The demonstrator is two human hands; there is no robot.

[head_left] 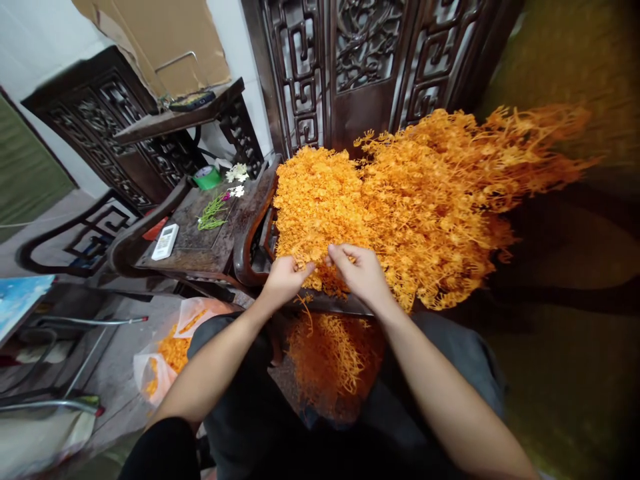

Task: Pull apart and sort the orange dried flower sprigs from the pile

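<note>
- Left hand and right hand both pinched into the near edge of a big orange sprig heap, centre frame.
- More orange sprigs lay in the lap below.
- Left of the heap: dark carved table with a white remote, green tape roll, white flowers.
- Lower left: plastic bag of orange bits.

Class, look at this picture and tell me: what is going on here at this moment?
A seated person works with both hands at the near edge of a big heap of orange artificial sprigs piled on a dark carved wooden seat. The left hand and right hand each pinch at sprigs. More orange sprigs lie in the lap, and a plastic bag on the floor holds others.
</note>
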